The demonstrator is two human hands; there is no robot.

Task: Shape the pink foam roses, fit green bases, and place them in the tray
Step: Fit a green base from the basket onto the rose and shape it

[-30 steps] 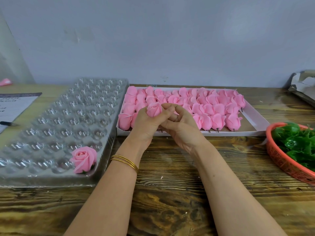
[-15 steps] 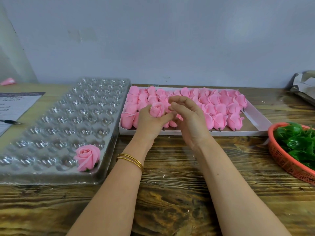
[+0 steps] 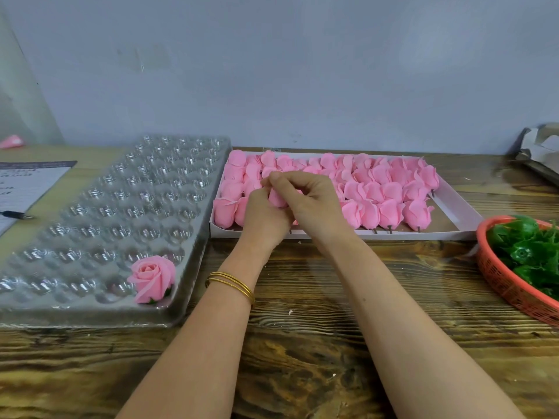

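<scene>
On the dark wood-grain surface, left hand gripped the small pink foam rose bud roughly upright, right hand pinched its top petals; green plastic bases lay well right, nearer the right hand.

On the counter before you, the tray lies at your left, with a finished rose in its near right corner cell. Just right of the tray, further back, sits the box of roses. Your left hand and right hand hold a loose rose over the box's near left part. The basket of bases is far right, and the paper and pen are far left.
</scene>
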